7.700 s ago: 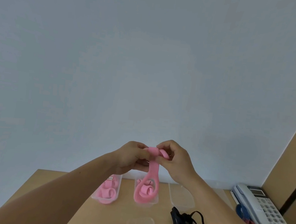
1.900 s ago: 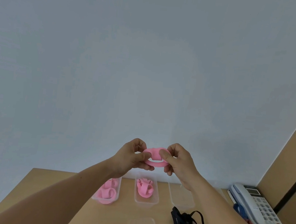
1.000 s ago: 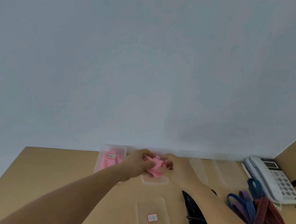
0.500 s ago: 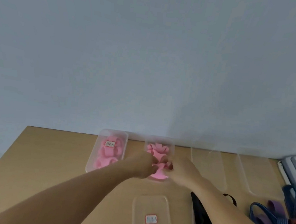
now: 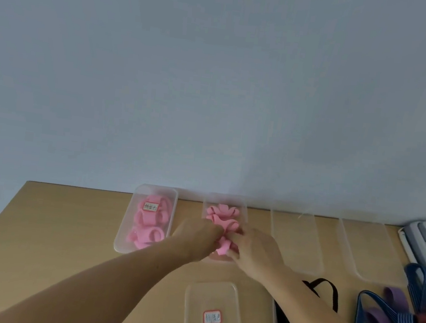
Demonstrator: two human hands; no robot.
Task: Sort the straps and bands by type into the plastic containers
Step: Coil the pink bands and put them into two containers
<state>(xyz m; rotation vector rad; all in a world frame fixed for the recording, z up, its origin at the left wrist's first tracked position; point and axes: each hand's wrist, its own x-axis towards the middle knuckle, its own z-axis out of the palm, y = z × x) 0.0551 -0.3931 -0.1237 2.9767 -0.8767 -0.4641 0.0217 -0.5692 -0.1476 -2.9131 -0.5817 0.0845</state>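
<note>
With my left hand (image 5: pixel 196 236) and right hand (image 5: pixel 252 249) both curled, fingers pinching the coiled pink rubbery band (image 5: pixel 224 248) low inside the clear plastic container (image 5: pixel 225 198) at centre frame, I worry it will uncoil on release and flop over the rim onto the tabletop (image 5: pixel 54 236).

A band (image 5: pixel 223 249) sits between the left grip (image 5: pixel 197 237) and right grip (image 5: pixel 255 250), in the middle container (image 5: pixel 244 212); a full container (image 5: pixel 126 230) lies left, straps (image 5: pixel 387 320) nearer right.
</note>
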